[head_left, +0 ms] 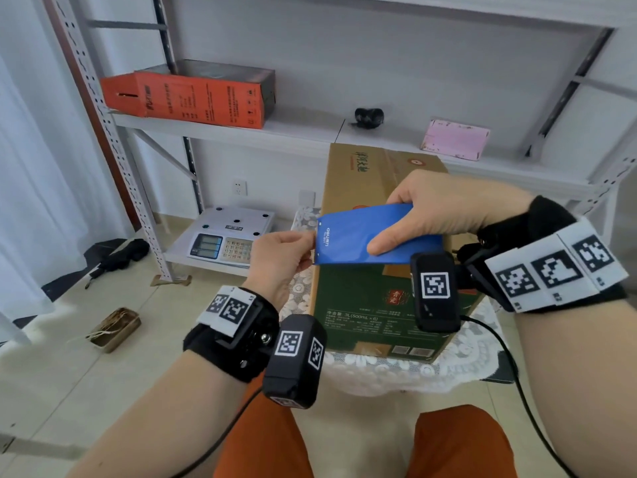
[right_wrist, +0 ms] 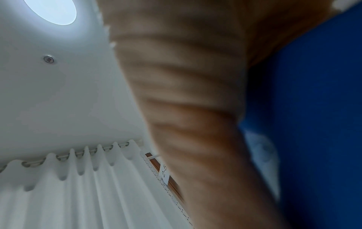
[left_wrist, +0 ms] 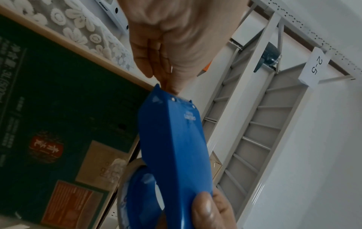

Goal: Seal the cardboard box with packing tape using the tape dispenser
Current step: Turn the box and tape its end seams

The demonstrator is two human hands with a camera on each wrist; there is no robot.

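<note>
Still early: I'm holding the tape dispenser (head_left: 375,236) in my right hand (head_left: 444,208), left hand (head_left: 282,257) pinching at its nose; cardboard box (head_left: 375,305) shows no fresh tape.

Blue tape dispenser (head_left: 358,236) held level above the box; cardboard box (head_left: 372,305), brown top and green printed side, stands on a lace-covered surface.
</note>
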